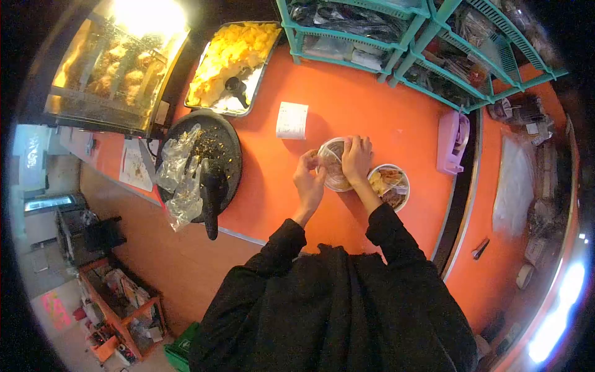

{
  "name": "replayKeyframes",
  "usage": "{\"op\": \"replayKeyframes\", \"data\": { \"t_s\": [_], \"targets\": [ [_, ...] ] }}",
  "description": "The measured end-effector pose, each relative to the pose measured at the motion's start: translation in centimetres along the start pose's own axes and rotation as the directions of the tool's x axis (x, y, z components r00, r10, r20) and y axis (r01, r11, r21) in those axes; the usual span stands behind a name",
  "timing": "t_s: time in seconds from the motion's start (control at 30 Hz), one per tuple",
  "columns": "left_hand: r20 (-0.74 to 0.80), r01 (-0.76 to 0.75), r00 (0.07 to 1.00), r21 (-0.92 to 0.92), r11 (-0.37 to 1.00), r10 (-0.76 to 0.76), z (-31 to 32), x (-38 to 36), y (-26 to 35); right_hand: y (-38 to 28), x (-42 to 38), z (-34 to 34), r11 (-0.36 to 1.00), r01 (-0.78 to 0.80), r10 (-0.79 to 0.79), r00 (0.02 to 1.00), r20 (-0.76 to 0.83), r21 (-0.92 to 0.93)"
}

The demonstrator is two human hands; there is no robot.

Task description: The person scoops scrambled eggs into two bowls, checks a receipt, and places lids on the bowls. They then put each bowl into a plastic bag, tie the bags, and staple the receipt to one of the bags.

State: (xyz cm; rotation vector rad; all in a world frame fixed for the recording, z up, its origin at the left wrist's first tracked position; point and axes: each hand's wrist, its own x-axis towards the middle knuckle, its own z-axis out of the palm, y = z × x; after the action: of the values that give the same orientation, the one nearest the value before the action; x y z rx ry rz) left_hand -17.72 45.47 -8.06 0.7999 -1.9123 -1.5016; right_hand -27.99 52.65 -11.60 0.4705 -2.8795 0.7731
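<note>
A round takeaway bowl with a clear plastic lid (333, 168) stands on the orange counter in front of me. My left hand (307, 185) holds its left edge, thumb and fingers curled at the rim. From the right, my right hand (357, 161) grips the lid's edge, its fingers bent over the far side and covering part of the bowl. Close by my right wrist is a second white bowl (406, 197) with food inside, yellow pieces and something brown. A printed paper slip (291, 120) lies just beyond my hands.
A round black board (233, 149) at left carries crumbs, a crumpled plastic bag (186, 192) and a black-handled tool (211, 204). Behind it are a metal tray of yellow food (232, 53) and a lit glass cabinet (118, 74). Teal shelves (390, 43) and a pink tape dispenser (451, 142) stand right.
</note>
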Motion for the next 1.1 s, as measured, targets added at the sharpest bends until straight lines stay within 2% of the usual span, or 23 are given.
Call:
{"op": "replayKeyframes", "data": {
  "t_s": [0.07,0.13,0.27,0.37,0.47,0.57,0.67,0.83,0.97,1.1],
  "targets": [
    [0.045,0.129,0.991,-0.054,0.99,-0.127,-0.2,0.4,0.5,-0.4,0.0,-0.3,1.0,-0.008,0.008,1.0,0.012,0.016],
    [0.108,0.191,0.977,-0.085,0.978,-0.182,-0.4,1.1,-0.5,-0.7,0.1,-0.9,0.998,-0.042,0.039,0.996,0.085,0.038],
    [0.17,0.248,0.959,-0.13,0.96,-0.225,-0.9,1.8,-2.1,-0.6,0.0,-0.8,1.0,-0.009,0.011,0.994,0.11,-0.02],
    [0.095,0.198,0.974,0.086,0.976,-0.206,-0.7,0.9,-1.2,-0.3,-0.4,-0.5,0.997,0.04,-0.035,0.996,0.083,-0.067],
    [-0.04,0.135,0.99,0.03,0.99,-0.134,-0.3,0.0,-0.6,-0.4,-0.7,-0.5,0.993,0.065,-0.059,0.996,0.065,-0.102],
    [0.01,0.122,0.992,-0.028,0.992,-0.122,0.0,-0.1,-1.8,-0.7,-1.1,-0.9,0.992,0.084,-0.079,0.995,0.059,-0.098],
    [0.0,0.182,0.983,-0.062,0.981,-0.183,0.4,-0.4,-1.7,-0.8,-0.9,-0.8,0.985,0.122,-0.116,0.992,0.057,-0.12],
    [-0.055,0.126,0.991,0.027,0.992,-0.124,2.1,0.7,-2.4,-1.1,-0.4,-1.1,0.964,0.17,-0.137,0.977,0.165,-0.205],
    [-0.118,0.055,0.992,0.118,0.992,-0.041,2.7,1.6,-3.2,-0.6,0.6,-0.7,0.966,0.187,-0.143,0.961,0.235,-0.176],
    [-0.057,0.12,0.989,-0.192,0.974,-0.133,1.9,1.2,-3.5,-0.5,0.7,-0.7,0.984,0.143,-0.118,0.97,0.213,-0.107]
  ]
}}
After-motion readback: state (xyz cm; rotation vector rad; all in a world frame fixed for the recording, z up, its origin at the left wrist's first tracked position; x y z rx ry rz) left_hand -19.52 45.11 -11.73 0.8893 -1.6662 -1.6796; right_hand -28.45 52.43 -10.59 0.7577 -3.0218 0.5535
